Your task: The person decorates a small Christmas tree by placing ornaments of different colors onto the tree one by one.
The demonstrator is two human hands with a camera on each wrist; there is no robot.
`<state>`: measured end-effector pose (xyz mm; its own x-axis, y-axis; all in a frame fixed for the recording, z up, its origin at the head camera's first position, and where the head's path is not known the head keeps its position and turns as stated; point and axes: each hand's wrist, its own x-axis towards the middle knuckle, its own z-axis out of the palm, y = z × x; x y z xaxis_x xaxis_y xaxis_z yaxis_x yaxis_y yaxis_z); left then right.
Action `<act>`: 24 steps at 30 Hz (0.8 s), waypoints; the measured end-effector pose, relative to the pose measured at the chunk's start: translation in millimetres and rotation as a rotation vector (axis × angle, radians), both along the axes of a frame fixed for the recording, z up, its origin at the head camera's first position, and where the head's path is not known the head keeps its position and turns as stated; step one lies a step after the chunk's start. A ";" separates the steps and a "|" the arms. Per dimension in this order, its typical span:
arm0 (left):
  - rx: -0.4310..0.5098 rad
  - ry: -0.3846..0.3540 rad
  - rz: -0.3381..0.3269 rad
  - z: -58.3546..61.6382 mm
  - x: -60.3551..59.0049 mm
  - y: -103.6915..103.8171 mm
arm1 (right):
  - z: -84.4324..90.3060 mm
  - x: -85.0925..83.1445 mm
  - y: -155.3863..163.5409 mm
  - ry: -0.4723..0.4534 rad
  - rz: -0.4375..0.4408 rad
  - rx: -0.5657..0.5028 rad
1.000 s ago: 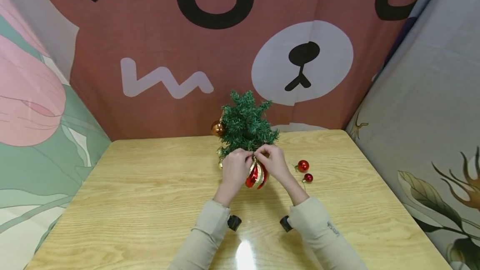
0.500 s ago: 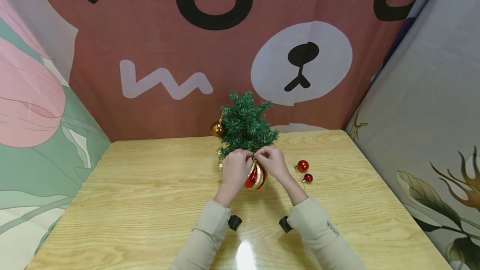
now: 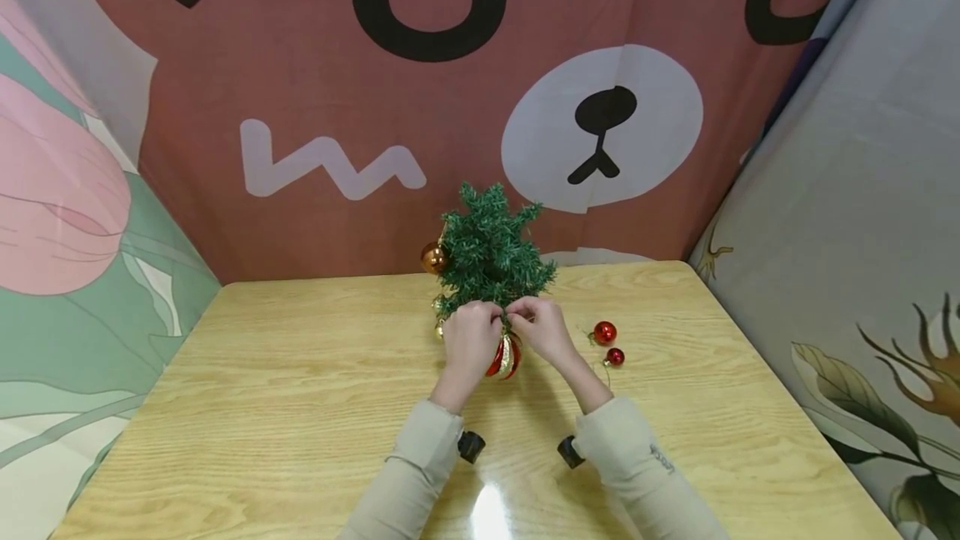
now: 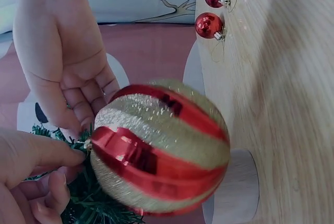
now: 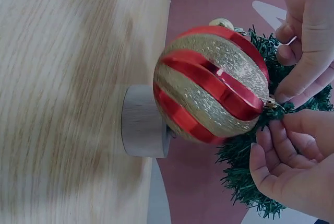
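A large red-and-gold striped Christmas ball [image 3: 506,357] hangs below both hands, in front of a small green artificial Christmas tree [image 3: 491,248]. My left hand [image 3: 471,340] pinches at the top of the ball, thumb and forefinger beside its gold cap [image 5: 270,102]. Opposite it, my right hand [image 3: 542,330] pinches a green branch tip [image 5: 275,112] right by the cap. Any hanging loop is mostly hidden by the fingers. Behind the ball, the round wooden base [image 5: 141,122] of the tree shows in the right wrist view.
Two small red balls [image 3: 605,332] with thin loops lie right of the tree. A copper-coloured ball [image 3: 433,257] and small gold balls [image 3: 439,329] hang on its left side. Printed cloth [image 3: 337,248] stands behind the wooden table [image 3: 262,373].
The striped ball has swung slightly left and partly behind the left hand. Both hands stay almost in place, the fingertips shifting a little at the branch.
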<state>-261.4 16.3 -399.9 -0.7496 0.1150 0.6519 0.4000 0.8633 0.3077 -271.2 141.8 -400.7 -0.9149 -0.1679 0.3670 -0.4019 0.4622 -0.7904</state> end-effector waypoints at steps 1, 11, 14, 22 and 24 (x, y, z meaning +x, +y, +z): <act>0.004 0.000 -0.001 -0.6 -0.4 0.1 | -0.6 0.2 0.3 0.005 0.006 -0.004; 0.005 0.014 -0.012 -3.6 -2.3 -1.0 | -7.4 0.9 3.5 0.043 0.023 -0.021; 0.002 0.010 -0.014 -3.5 -1.7 -0.6 | -8.8 0.9 3.3 0.067 0.010 -0.026; -0.010 0.019 0.001 -3.1 0.1 0.5 | -9.8 2.2 2.7 0.114 0.002 -0.055; -0.014 0.027 0.010 -2.4 0.9 1.1 | -9.7 2.5 2.8 0.134 -0.011 -0.050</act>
<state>-260.5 17.5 -402.3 -0.7329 0.1171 0.6702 0.3995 0.8714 0.2847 -268.8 144.6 -410.4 -0.8586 -0.1371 0.4940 -0.5010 0.4288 -0.7517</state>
